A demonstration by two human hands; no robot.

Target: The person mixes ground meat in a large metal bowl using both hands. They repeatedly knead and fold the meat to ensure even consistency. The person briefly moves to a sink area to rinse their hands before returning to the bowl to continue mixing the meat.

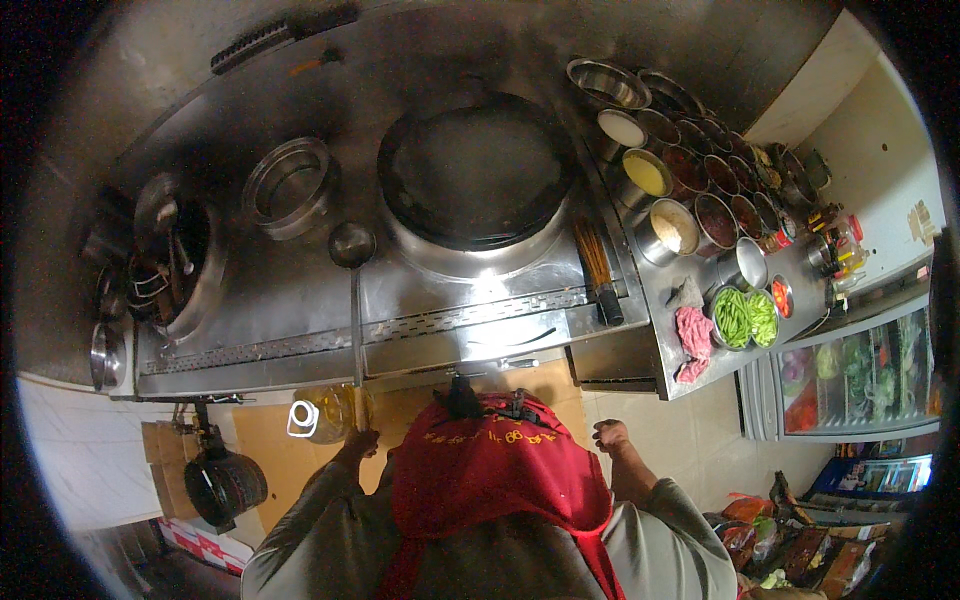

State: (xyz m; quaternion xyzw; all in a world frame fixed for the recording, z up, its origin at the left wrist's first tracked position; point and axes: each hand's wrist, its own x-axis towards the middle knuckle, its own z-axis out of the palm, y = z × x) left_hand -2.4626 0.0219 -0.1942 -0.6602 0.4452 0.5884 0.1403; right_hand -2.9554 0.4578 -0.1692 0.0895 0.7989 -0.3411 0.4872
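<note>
My left hand (363, 443) is closed around the handle end of a long-handled metal ladle (352, 246), whose bowl rests on the steel cooktop. To its right, a large dark wok (476, 176) sits over the round burner, its surface looking dark and bare. My right hand (610, 434) hangs at my right side, away from the counter, with its fingers curled; whether it holds anything small cannot be told. A bamboo wok brush (595, 262) lies right of the wok. A steel pot (291, 187) stands left of it.
At the right, steel containers of seasonings (674, 227) crowd the counter, near bowls of cut green vegetables (732, 318) and a pink cloth (694, 337). A glass-door fridge (855, 375) stands beyond. A large pot of utensils (171, 262) is at left; a plastic oil jug (326, 412) stands below the counter edge.
</note>
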